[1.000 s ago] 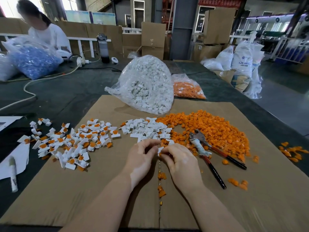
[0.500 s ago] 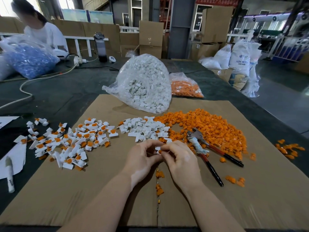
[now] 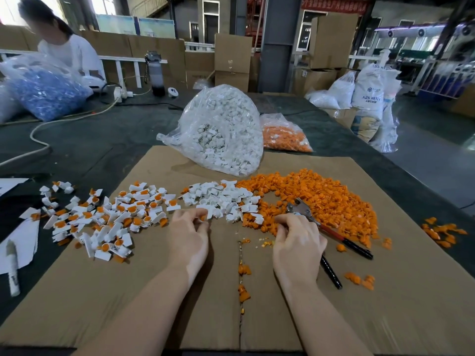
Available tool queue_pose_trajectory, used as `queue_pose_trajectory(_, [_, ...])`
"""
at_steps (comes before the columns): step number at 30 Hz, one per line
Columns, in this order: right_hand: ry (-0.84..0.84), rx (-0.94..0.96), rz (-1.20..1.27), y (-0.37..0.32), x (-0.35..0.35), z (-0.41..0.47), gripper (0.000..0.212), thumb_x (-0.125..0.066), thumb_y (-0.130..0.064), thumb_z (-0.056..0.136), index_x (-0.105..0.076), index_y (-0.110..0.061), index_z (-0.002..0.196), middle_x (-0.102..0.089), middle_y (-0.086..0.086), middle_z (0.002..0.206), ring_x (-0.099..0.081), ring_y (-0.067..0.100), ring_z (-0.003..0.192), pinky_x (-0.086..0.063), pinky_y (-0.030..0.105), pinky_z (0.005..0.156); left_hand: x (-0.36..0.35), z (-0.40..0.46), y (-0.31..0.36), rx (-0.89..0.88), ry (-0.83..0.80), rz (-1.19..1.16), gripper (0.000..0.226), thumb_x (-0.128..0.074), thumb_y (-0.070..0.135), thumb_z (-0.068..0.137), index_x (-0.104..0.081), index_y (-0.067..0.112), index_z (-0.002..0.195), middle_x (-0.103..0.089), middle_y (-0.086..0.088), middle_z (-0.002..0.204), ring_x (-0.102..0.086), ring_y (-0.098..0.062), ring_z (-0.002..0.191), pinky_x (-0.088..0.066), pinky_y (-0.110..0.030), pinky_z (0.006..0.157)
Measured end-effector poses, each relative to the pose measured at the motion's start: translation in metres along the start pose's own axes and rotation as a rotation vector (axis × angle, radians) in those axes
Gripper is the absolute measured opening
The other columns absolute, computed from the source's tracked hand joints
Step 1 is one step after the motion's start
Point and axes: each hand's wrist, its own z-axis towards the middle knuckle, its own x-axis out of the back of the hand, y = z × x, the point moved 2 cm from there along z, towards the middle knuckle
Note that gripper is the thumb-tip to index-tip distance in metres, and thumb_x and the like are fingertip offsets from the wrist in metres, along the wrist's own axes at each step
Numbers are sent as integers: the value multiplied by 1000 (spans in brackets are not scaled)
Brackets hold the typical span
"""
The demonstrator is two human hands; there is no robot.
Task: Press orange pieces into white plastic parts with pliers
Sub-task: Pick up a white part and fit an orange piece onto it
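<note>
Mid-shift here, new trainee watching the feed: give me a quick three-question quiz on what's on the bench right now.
1. True or false: the pliers lie at the near edge of the loose orange pieces.
2. Which hand holds a white part with orange showing? A) left hand B) right hand
3. Fill in: the big clear bag at the cardboard's far edge holds ____ parts.

Key: 1 true; 2 A; 3 white. The right hand reaches onto the pliers; whether it grips them yet is unclear.

Dim, even indoor light with bright rear windows, soft shadows, wide-angle edge bending, slight blur throughout.
</note>
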Motion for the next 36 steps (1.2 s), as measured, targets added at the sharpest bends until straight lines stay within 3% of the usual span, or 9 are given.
queue_pose_trajectory(3, [-30,-28,-55,1,-2,0,21,-53,-10,92,-67,-19,104,-63,-3,104,-50,20,103,-23,34,86,12,10,-12,50,18,218,35,-60,14,89,-58,12,124,-46,-8,127,-38,-25,122,-31,-32,103])
queue_pose_trajectory(7, [-79,-5,-161,2,-5,-1,26,-51,-10,93,-66,-22,110,-60,-4,109,-47,19,107,-20,33,88,21,16,-19,63,47,402,44,-61,23,89,-53,15,131,-39,-7,139,-26,-28,130,-25,-41,108])
queue_pose_trajectory(10, [-60,35,-198,-4,-6,-2,24,-63,-2,83,-72,-18,99,-65,2,100,-54,26,97,-29,41,86,19,13,-15,-62,112,385,36,-61,18,88,-59,19,123,-45,-2,131,-28,-23,126,-24,-40,105])
queue_pose_trajectory(13, [11,125,-244,-7,-7,-4,26,-78,6,62,-75,-15,77,-68,4,83,-61,30,77,-39,43,75,7,10,-6,-245,19,336,34,-58,9,88,-61,15,121,-50,-2,126,-33,-21,120,-24,-30,103])
queue_pose_trajectory(17, [-11,148,-284,-6,-9,-3,25,-82,4,58,-73,-17,68,-65,1,78,-59,27,74,-24,35,75,-13,12,-1,-247,-193,436,44,-44,16,97,-40,18,140,-38,1,144,-26,-22,131,-22,-31,109])
queue_pose_trajectory(21, [-41,154,-298,-4,-12,-3,22,-82,2,61,-72,-17,67,-64,2,81,-58,27,77,-22,36,76,-17,11,2,-250,-222,375,33,-46,30,97,-56,21,127,-53,2,126,-40,-18,119,-30,-27,98])
queue_pose_trajectory(27, [12,160,-233,-6,-8,-4,6,-79,-12,71,-74,-15,72,-66,5,82,-60,28,78,-39,43,75,-14,4,4,-217,-236,290,23,-56,32,92,-62,27,113,-54,5,119,-40,-14,115,-26,-18,87])
queue_pose_trajectory(32, [-87,200,-250,-6,-13,-3,4,-74,-24,78,-73,-20,79,-63,0,90,-55,24,90,-28,41,81,-14,-3,11,-167,-241,198,14,-65,25,86,-62,31,99,-51,11,99,-48,-11,99,-34,-18,77])
queue_pose_trajectory(36, [-156,209,-192,-5,-13,-1,6,-73,-22,79,-68,-19,78,-61,-4,91,-53,21,92,-19,33,80,-21,-9,18,-95,-240,-5,23,-71,14,81,-59,32,89,-52,11,86,-49,-3,77,-36,-8,59])
